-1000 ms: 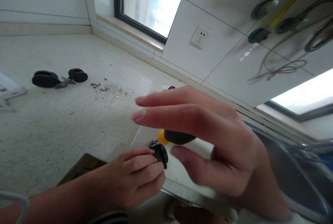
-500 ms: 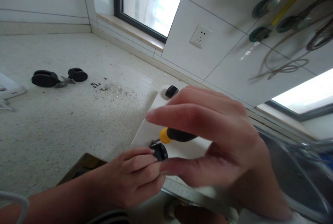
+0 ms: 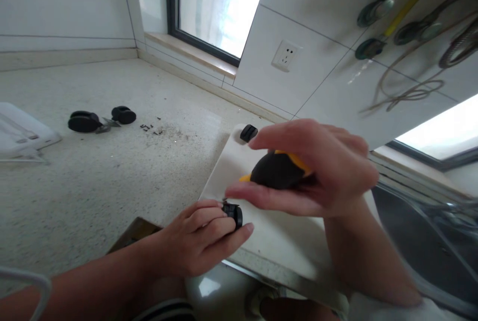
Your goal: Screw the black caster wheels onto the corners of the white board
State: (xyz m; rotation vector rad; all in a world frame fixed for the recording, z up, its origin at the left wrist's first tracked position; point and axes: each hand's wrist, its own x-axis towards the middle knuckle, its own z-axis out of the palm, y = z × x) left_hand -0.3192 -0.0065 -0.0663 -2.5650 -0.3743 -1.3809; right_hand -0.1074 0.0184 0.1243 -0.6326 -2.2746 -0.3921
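My left hand (image 3: 203, 236) is closed on a small black caster wheel (image 3: 234, 215) at the near left edge of a white board (image 3: 284, 241). My right hand (image 3: 321, 171) is round the black and yellow handle of a screwdriver (image 3: 276, 169), its thumb below and fingers above. The handle's back end sits against the palm. The screwdriver's tip is mostly hidden behind my right thumb, close to the metal plate of the caster. Another black caster (image 3: 248, 133) stands at the board's far corner.
Two loose black casters (image 3: 84, 121) lie on the speckled countertop (image 3: 157, 176) at the left, beside several small dark screws (image 3: 147, 127). A white device (image 3: 26, 132) lies at the far left. At the right is a metal sink (image 3: 411, 241). A wall socket (image 3: 286, 55) is above.
My right hand had its fingers spread wide in front of the screwdriver; now it is round the handle, a bit higher. My left hand stays on the caster. The view has shifted slightly.
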